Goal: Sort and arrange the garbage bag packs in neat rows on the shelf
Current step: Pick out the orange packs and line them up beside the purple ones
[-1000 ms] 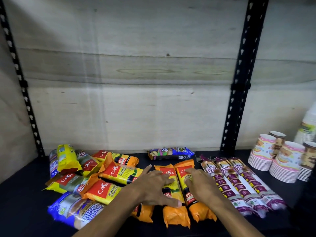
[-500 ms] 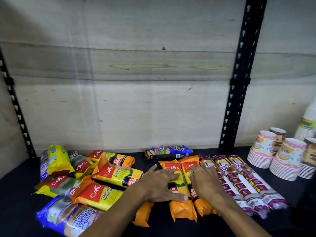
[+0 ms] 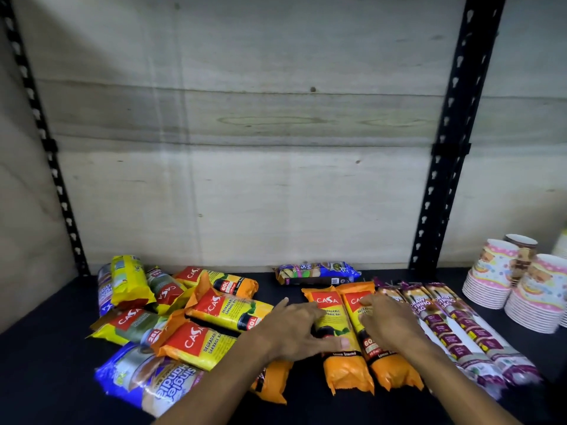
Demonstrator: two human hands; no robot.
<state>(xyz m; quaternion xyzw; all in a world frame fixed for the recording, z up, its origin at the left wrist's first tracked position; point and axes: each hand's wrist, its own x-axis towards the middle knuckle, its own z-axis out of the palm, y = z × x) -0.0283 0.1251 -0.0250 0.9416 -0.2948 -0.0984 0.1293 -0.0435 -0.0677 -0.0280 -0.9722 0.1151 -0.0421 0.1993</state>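
Two orange Casa garbage bag packs lie side by side, pointing front to back: the left orange pack (image 3: pixel 336 342) and the right orange pack (image 3: pixel 377 348). My left hand (image 3: pixel 299 326) lies flat against the left pack, thumb across it. My right hand (image 3: pixel 388 322) rests on the right pack, fingers spread. Right of them, three purple drawstring bag packs (image 3: pixel 454 329) form a row. On the left lies a loose pile of orange and yellow Casa packs (image 3: pixel 214 314), a yellow pack (image 3: pixel 129 280) and a blue single-handle pack (image 3: pixel 150 378). Another orange pack (image 3: pixel 271 381) shows under my left forearm.
A blue pack (image 3: pixel 319 273) lies crosswise at the back by the wooden wall. Stacks of paper cups (image 3: pixel 518 286) stand at the right. A black slotted upright (image 3: pixel 451 142) rises behind the purple packs, another upright (image 3: pixel 40 124) at the left. The dark shelf (image 3: pixel 46 357) carries it all.
Both hands have slid the two orange packs back and to the right, up against the purple row. The camera view shifted slightly.
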